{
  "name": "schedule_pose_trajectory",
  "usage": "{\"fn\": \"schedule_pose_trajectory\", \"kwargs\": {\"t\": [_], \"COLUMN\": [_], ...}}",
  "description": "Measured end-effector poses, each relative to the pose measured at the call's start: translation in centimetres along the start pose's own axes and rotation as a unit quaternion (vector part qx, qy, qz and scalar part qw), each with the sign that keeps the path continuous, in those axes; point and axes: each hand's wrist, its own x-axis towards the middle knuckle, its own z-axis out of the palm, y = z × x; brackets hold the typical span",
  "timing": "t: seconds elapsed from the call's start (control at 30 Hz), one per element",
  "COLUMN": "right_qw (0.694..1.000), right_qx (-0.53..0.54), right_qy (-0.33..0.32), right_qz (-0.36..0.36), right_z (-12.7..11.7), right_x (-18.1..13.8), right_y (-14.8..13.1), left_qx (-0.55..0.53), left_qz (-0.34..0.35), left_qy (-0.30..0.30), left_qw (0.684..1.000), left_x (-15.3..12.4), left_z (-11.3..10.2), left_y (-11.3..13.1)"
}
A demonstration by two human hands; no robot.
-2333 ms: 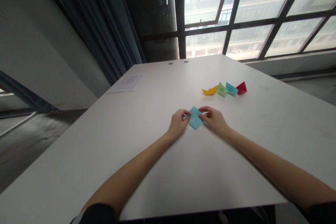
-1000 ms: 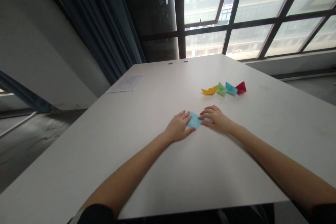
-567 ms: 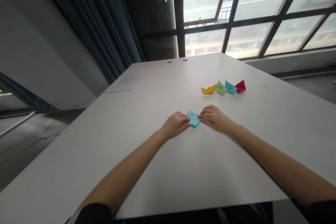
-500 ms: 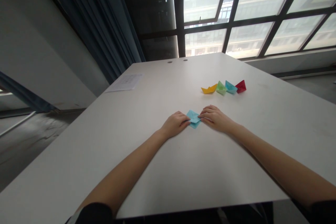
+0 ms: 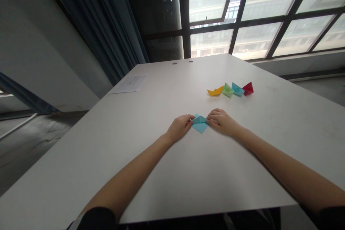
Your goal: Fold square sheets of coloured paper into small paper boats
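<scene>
A small light-blue folded paper [image 5: 200,126] lies at the middle of the white table, its lower part a flat point towards me and its upper flap raised. My left hand [image 5: 181,126] pinches its left corner between thumb and fingers. At the right corner, my right hand [image 5: 220,121] grips the paper the same way. The fingertips cover both side corners. Farther back, to the right of the paper, stand folded paper boats in a row: a yellow one [image 5: 215,91], a green one [image 5: 227,90], a blue one [image 5: 238,89] and a red one [image 5: 248,88].
The white table [image 5: 151,172] stretches away to the windows [image 5: 211,41]. Near its far left edge lies a printed sheet [image 5: 128,84]. Two round holes show at the far edge. A dark blue curtain [image 5: 105,21] hangs at the left.
The paper's upper flap has lifted and opened upward along the crease, showing more of the lower point. Both hands keep their hold and have shifted only slightly.
</scene>
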Motion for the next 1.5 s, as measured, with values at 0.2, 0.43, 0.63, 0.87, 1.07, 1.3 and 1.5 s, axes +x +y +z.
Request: {"fn": "schedule_pose_trajectory", "kwargs": {"t": [0.2, 0.43, 0.63, 0.87, 1.07, 1.3, 1.5], "right_qw": [0.999, 0.995, 0.994, 0.998, 0.996, 0.994, 0.995], "right_qx": [0.006, 0.014, 0.025, -0.001, -0.004, -0.002, -0.014], "right_qy": [0.017, 0.024, 0.027, 0.012, 0.015, 0.016, 0.015], "right_qz": [0.05, 0.094, 0.098, 0.062, 0.092, 0.106, 0.102], "right_z": [0.4, 0.7, 0.9, 1.0, 0.9, 1.0, 0.9], "right_x": [0.2, 0.3, 0.2, 0.2, 0.4, 0.4, 0.4], "right_y": [-0.5, -0.7, -0.6, -0.6, -1.0, -1.2, -1.0], "left_qx": [-0.013, -0.002, 0.112, 0.192, 0.224, 0.187, 0.141], "left_qz": [-0.044, -0.002, 0.057, 0.084, 0.111, 0.155, 0.148], "left_qy": [0.019, 0.009, -0.024, -0.071, -0.036, -0.096, -0.114], "left_qw": [0.999, 1.0, 0.992, 0.975, 0.968, 0.965, 0.972], "left_x": [0.1, 0.2, 0.5, 0.6, 0.5, 0.5, 0.3], "left_z": [0.3, 0.6, 1.1, 1.0, 0.7, 1.0, 0.5], "left_y": [0.0, 0.1, -0.2, 0.1, 0.7, 0.5, 0.9]}}
